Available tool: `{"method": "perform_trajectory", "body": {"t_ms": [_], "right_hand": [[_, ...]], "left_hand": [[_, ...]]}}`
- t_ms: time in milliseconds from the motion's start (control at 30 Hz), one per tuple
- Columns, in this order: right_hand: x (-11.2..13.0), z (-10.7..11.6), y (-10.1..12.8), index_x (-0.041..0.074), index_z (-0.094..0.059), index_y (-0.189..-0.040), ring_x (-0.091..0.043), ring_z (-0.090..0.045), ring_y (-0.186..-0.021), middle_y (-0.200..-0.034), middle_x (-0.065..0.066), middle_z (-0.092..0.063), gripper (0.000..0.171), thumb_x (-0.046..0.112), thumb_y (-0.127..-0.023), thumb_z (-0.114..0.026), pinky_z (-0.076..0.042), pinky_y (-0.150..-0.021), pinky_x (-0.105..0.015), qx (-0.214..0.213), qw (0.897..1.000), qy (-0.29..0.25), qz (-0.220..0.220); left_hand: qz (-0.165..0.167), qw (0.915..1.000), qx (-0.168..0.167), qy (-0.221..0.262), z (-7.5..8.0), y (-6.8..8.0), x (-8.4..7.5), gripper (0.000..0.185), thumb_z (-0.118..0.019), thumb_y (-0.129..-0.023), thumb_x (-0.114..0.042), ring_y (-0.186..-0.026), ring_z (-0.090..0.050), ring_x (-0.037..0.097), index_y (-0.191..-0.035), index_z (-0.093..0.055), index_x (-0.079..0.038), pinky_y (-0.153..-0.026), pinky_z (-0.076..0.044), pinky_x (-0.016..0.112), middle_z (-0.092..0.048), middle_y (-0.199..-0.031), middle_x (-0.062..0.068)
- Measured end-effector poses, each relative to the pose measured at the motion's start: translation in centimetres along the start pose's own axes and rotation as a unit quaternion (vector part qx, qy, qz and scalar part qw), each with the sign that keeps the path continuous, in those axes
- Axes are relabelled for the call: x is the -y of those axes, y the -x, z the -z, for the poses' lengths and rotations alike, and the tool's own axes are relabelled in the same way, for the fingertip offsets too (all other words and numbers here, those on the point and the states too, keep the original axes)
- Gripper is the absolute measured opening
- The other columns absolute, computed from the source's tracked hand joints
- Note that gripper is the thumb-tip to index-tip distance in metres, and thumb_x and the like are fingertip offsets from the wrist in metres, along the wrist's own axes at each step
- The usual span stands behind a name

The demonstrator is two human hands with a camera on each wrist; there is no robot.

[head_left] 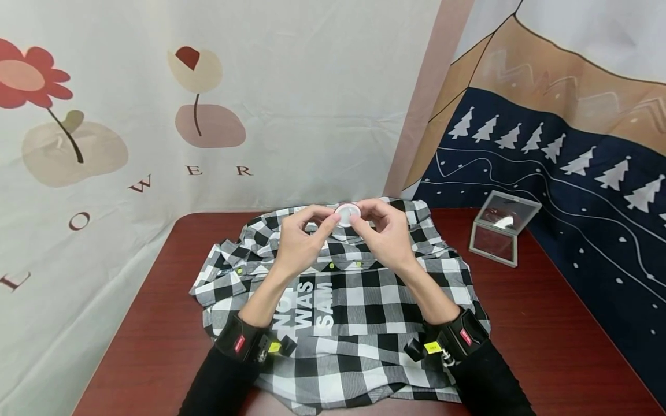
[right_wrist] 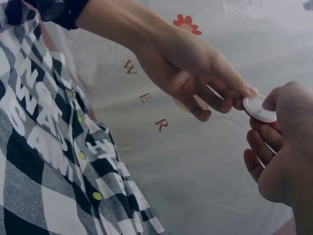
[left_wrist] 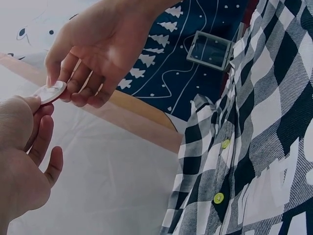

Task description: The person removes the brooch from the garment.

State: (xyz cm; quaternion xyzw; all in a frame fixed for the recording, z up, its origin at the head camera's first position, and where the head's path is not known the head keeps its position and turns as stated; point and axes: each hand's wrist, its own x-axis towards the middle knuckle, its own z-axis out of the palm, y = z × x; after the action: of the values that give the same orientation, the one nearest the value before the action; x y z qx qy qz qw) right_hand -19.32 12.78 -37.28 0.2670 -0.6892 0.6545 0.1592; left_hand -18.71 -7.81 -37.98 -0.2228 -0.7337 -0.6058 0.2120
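Observation:
A small round badge, white on the side facing up and red around the rim, is held above the far part of a black-and-white checked shirt. My left hand pinches its left edge between thumb and fingers. From the other side my right hand pinches it too, the thumb lying over the white face. In the right wrist view the badge is tilted, and its far face is hidden. The shirt lies spread on the table, with white lettering and yellow-green buttons down its front.
On the right of the reddish-brown table stands an open, clear-lidded square case. A pale curtain with flower prints hangs behind the table, and a dark blue cloth with white trees hangs at the right.

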Motion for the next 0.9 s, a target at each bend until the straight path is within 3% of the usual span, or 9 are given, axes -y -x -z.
{"method": "perform_trajectory", "body": {"t_ms": [200,400,500,633,900], "right_hand": [[0.4,0.8,-0.3,-0.014,-0.073,-0.122,-0.006,-0.072,-0.095,-0.107,0.01,-0.077,0.02,-0.004,-0.105,-0.069,-0.062,-0.09,-0.02,0.015,1.0,-0.014,0.0],[0.5,1.9,-0.7,-0.014,-0.073,-0.127,-0.009,-0.073,-0.104,-0.115,0.011,-0.079,0.028,0.005,-0.112,-0.059,-0.063,-0.097,-0.025,0.07,0.997,-0.029,-0.028],[0.7,2.2,-0.8,-0.014,-0.071,-0.132,-0.012,-0.072,-0.114,-0.121,0.009,-0.077,0.034,0.01,-0.114,-0.054,-0.064,-0.102,-0.031,0.118,0.991,-0.041,-0.048],[0.7,2.4,-0.9,-0.016,-0.067,-0.137,-0.013,-0.07,-0.124,-0.129,0.007,-0.075,0.04,0.013,-0.116,-0.049,-0.064,-0.107,-0.035,0.169,0.981,-0.062,-0.074],[0.3,2.4,-1.0,-0.015,-0.07,-0.134,-0.023,-0.075,-0.119,-0.127,0.005,-0.077,0.039,0.013,-0.117,-0.05,-0.064,-0.107,-0.046,0.209,0.973,-0.055,-0.085]], "left_hand": [[-0.008,0.9999,0.004,-0.004,0.3,-0.2,-0.1,0.009,-0.083,-0.104,-0.011,-0.079,-0.069,0.008,-0.11,-0.086,-0.005,-0.073,-0.053,0.019,-0.082,-0.094,0.015],[-0.091,0.9949,0.012,-0.04,0.7,-0.4,0.1,0.007,-0.084,-0.101,-0.004,-0.083,-0.071,0.014,-0.109,-0.085,-0.003,-0.085,-0.058,0.023,-0.083,-0.097,0.012],[-0.152,0.9862,0.008,-0.066,0.8,-0.6,0.3,0.01,-0.085,-0.098,0.0,-0.084,-0.073,0.02,-0.108,-0.084,-0.002,-0.084,-0.063,0.034,-0.083,-0.097,0.012],[-0.22,0.9682,-0.001,-0.12,1.0,-0.7,0.3,0.012,-0.087,-0.095,0.001,-0.087,-0.076,0.025,-0.107,-0.084,-0.002,-0.081,-0.062,0.044,-0.083,-0.097,0.012],[-0.29,0.9377,-0.008,-0.192,1.2,-0.8,0.4,0.016,-0.089,-0.092,-0.003,-0.088,-0.075,0.026,-0.107,-0.084,-0.002,-0.077,-0.055,0.04,-0.085,-0.1,0.012]]}}
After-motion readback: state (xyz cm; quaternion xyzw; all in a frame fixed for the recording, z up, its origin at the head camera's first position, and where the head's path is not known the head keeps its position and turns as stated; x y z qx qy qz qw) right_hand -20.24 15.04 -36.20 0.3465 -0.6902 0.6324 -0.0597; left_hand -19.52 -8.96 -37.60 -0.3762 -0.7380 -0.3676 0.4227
